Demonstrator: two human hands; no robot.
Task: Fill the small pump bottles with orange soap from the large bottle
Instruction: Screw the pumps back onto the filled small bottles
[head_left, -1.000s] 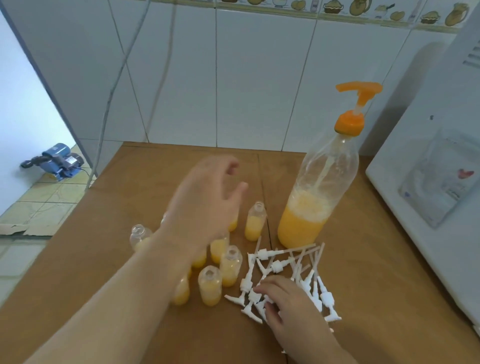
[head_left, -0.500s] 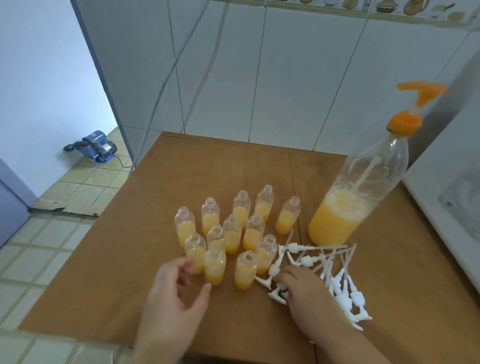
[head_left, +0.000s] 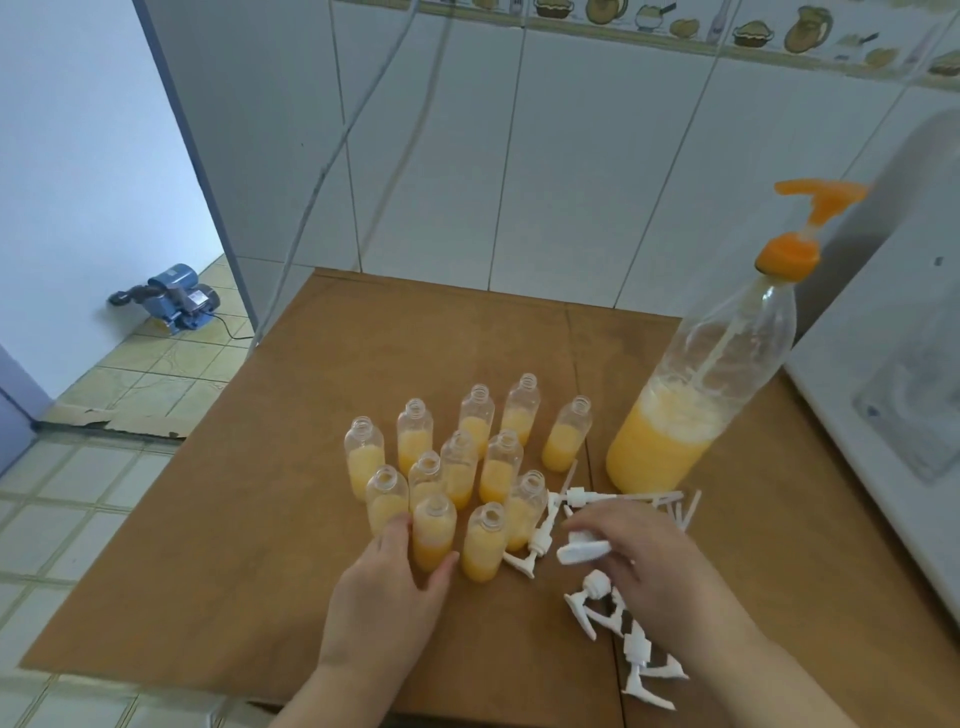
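Observation:
Several small clear bottles (head_left: 475, 421), uncapped and partly filled with orange soap, stand clustered mid-table. My left hand (head_left: 387, 587) grips the nearest small bottle (head_left: 434, 530) between thumb and fingers. My right hand (head_left: 654, 566) holds a white pump head (head_left: 582, 552) lifted just above the table. More white pump heads (head_left: 636, 654) lie scattered in front of and under that hand. The large clear bottle (head_left: 685, 415) with an orange pump top (head_left: 789, 254) stands to the right, about a third full of orange soap.
The brown table (head_left: 260, 493) ends at a near edge just behind my wrists and drops to tiled floor at left. A white appliance (head_left: 883, 415) borders the right side. Tiled wall stands behind. A blue water pump (head_left: 169, 299) sits on the floor far left.
My left hand moved forward and took hold of the nearest small bottle. My right hand picked a white pump head up out of the pile. The camera shifted slightly.

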